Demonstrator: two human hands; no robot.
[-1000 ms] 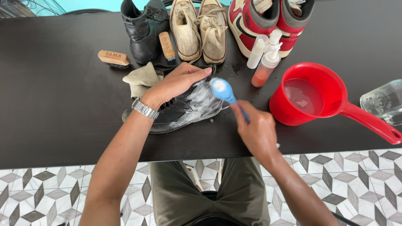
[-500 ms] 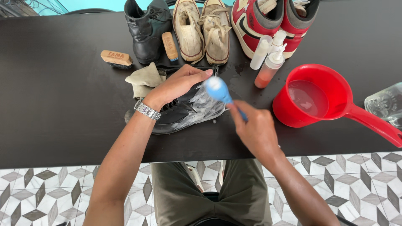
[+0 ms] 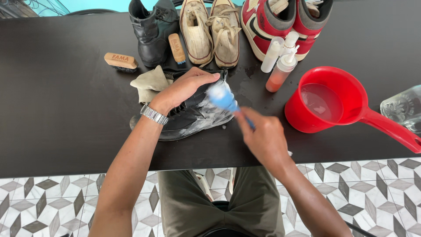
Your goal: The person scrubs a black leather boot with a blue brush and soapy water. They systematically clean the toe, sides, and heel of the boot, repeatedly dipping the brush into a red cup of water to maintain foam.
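A black shoe point(image 3: 188, 120) lies on its side on the black table point(image 3: 66, 114), its side covered in white foam. My left hand point(image 3: 184, 87), with a metal watch on the wrist, presses down on the top of the shoe and holds it. My right hand point(image 3: 261, 138) grips the handle of a blue brush point(image 3: 223, 98), whose blurred head sits against the foamy side of the shoe.
A red water scoop point(image 3: 333, 103) with a long handle stands at the right, beside a glass jar point(image 3: 405, 107). Spray bottles point(image 3: 280, 70), a beige cloth point(image 3: 149, 83), two wooden brushes point(image 3: 120, 61), a black boot, tan sneakers and red sneakers line the back.
The blue brush has shifted slightly down and left along the foamy shoe, with my right hand following. My left hand stays on the shoe.
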